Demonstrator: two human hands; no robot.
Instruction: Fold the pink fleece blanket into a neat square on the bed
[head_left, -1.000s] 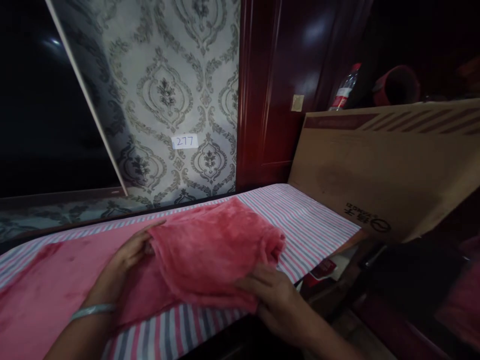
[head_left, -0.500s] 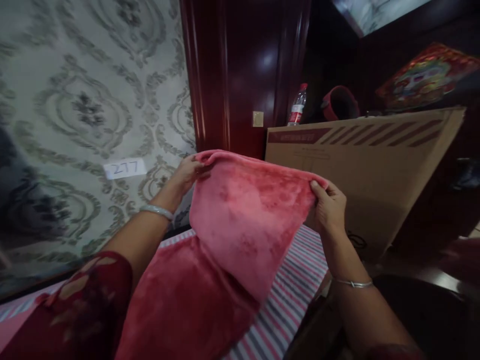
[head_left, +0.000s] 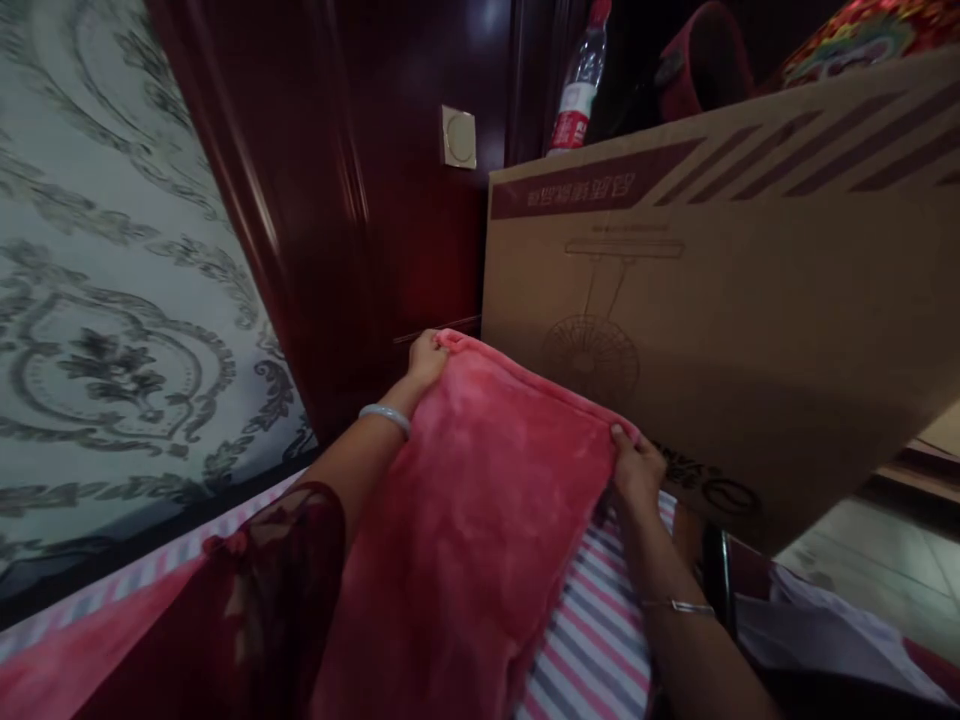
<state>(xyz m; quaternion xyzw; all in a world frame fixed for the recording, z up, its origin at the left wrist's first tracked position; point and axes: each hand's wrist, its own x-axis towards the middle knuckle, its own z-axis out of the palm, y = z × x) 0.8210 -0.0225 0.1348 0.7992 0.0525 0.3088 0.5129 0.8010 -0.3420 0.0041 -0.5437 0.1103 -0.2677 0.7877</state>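
Observation:
A pink fleece blanket lies stretched along the striped bed sheet. My left hand grips its far left corner, close to the dark red wooden door frame. My right hand pinches its far right corner, just in front of the big cardboard box. Both arms reach forward, each with a bracelet at the wrist. The blanket's far edge runs taut between my two hands.
The cardboard box stands upright at the bed's far end. Behind it stand a plastic water bottle and a red round object. Patterned grey wallpaper covers the wall at left. Pale floor shows at right.
Both hands picked the blanket off the bed, raised it spread out, then carried its edge forward and down toward the box. The view swung right and closer.

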